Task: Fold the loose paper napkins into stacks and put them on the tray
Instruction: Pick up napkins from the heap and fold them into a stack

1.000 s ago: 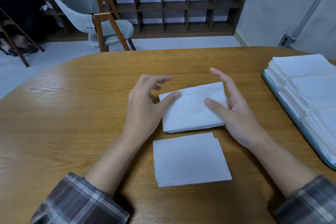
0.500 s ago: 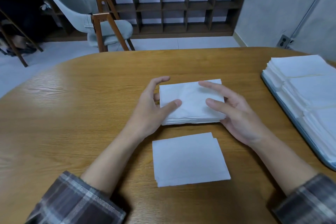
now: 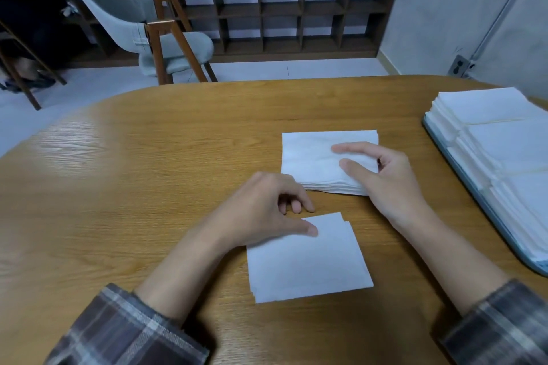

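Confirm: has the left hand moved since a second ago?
Yes: the left hand left the far white paper napkin stack and drew toward the person, thumb now on the near white paper napkin stack.

Thick folded napkin stack (image 3: 311, 163), thinner napkin pile (image 3: 308, 264) just nearer, napkin-filled tray (image 3: 498, 216) at right

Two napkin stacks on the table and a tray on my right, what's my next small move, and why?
Probably slide the right hand under the far stack and lift it toward the tray. That hand rests on it, the stack looks squared up, and the tray lies just to its right; the left hand only touches the near stack.
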